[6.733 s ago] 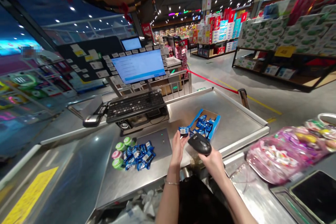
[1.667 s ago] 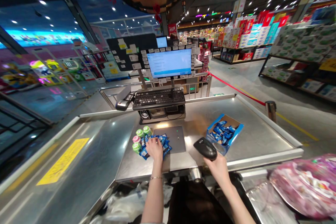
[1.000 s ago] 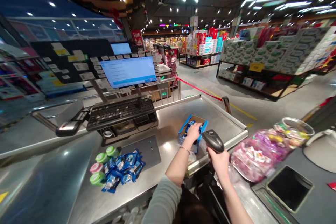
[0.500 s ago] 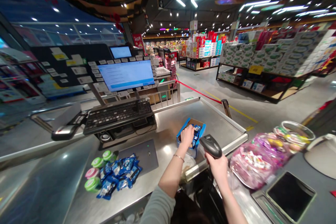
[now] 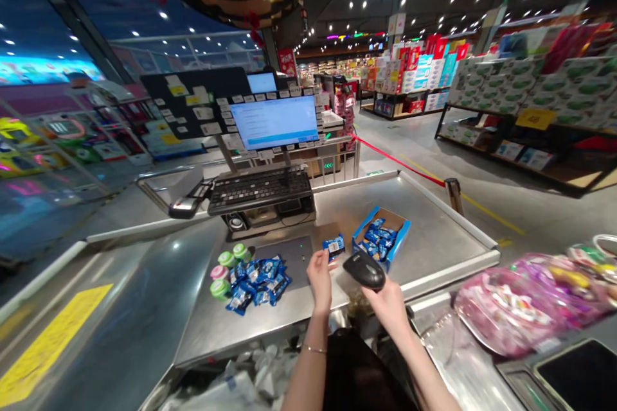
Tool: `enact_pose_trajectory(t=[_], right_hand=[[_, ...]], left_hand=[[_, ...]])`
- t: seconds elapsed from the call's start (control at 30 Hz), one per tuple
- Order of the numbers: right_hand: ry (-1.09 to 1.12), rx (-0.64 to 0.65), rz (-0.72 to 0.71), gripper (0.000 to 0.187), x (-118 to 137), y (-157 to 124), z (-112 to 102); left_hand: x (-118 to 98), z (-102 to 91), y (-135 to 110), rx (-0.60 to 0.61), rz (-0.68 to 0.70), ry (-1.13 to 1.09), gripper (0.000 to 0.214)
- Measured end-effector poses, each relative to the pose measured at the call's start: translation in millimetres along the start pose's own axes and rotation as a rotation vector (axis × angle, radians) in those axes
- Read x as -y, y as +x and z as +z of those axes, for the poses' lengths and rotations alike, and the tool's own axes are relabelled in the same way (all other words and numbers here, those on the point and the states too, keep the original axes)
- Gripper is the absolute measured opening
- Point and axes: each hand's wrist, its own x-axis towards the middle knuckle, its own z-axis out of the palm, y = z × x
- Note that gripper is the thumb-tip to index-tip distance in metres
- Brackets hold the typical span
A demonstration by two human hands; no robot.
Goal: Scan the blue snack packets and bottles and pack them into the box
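Observation:
My left hand [image 5: 320,279] pinches a small blue packet [image 5: 333,246] by its lower edge, with a white label patch facing up. In my right hand [image 5: 388,303] is a black handheld barcode scanner [image 5: 365,270], its head pointing left toward the packet. Just beyond the scanner stands an open blue cardboard box [image 5: 403,236] with several like packets [image 5: 378,236] inside. To the left, a pile of blue packets [image 5: 260,279] lies on the metal counter beside several small tubs with green or pink lids [image 5: 220,289].
A monitor [image 5: 274,121] and keyboard [image 5: 260,189] stand behind the metal counter [image 5: 434,231]. Pink packaged goods [image 5: 501,308] lie at the right on a side surface. A red belt barrier [image 5: 400,160] runs beyond the counter. Plastic bags [image 5: 241,385] hang below the front edge.
My left hand has come out of the blue box and moved left with one packet. The scanner has swung left toward it. My view has turned left.

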Motion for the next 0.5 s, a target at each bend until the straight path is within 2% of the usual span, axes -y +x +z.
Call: enact_pose_trajectory(t=[0.2, 0.5], right_hand=[[-0.140, 0.080, -0.042, 0.027, 10.5, -5.2, 16.6], [-0.135, 0.043, -0.042, 0.028, 13.6, -5.2, 18.8]], left_hand=[[0.9, -22.4, -4.7, -0.052, -0.004, -0.069, 0.043], [2.0, -25.2, -3.2, -0.045, -0.010, -0.120, 0.038]])
